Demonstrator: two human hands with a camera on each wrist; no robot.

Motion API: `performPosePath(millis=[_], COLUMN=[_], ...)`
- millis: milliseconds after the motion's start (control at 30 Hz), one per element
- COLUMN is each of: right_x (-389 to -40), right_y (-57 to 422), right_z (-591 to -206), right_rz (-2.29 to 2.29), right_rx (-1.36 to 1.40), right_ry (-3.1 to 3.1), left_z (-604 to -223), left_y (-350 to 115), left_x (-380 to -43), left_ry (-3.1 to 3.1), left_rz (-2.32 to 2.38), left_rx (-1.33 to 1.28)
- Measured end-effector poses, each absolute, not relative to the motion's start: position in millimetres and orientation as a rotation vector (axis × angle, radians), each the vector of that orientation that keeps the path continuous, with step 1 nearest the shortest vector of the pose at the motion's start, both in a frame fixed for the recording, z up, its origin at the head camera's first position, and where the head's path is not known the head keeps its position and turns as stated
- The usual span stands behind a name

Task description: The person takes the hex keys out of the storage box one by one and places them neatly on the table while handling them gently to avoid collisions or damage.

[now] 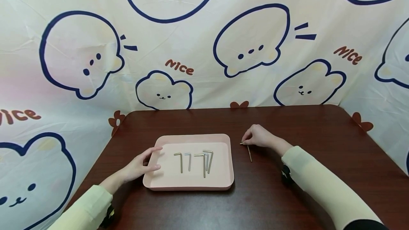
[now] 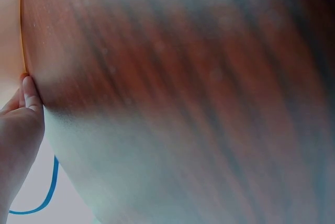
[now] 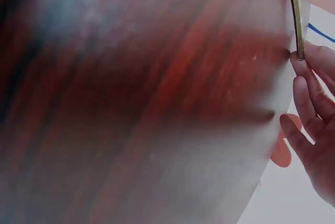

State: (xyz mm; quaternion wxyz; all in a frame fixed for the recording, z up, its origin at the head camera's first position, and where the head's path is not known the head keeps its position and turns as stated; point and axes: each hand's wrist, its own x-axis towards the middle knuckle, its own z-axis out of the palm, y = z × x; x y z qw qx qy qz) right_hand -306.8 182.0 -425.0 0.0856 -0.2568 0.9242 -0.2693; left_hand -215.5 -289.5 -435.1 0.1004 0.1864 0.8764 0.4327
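Observation:
A brass-coloured hex key (image 1: 249, 153) is pinched at its bend between the fingertips and thumb of my right hand (image 1: 258, 137), to the right of the tray. Its long arm slants down toward the table; in the right wrist view one straight arm of the hex key (image 3: 297, 20) shows beyond the fingers. My left hand (image 1: 140, 164) grips the left rim of a pale pink tray (image 1: 188, 184), index finger and thumb over the edge. Inside the tray lie several L-shaped hex keys, brass-coloured (image 1: 181, 164) and silver (image 1: 190, 163), the right-hand ones bunched close together.
A dark brown wooden table (image 1: 191, 208) carries the tray. Behind it and at the sides hangs a pale cloth (image 1: 204, 45) printed with blue-outlined cartoon bears. Dark bands (image 1: 286, 175) sit at both wrists below light sleeves.

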Motion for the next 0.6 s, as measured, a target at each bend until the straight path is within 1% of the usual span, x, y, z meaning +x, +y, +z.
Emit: performPosePath(millis=[600], right_x=[-305.5], right_y=[178.0], right_z=[-427.3], right_rz=[-0.712], right_rx=[-0.751], right_ry=[2.829], left_z=[-435.0], left_y=[-289.6], left_x=[-214.8], left_ry=[2.595], left_rz=[1.282], left_rx=[0.563])
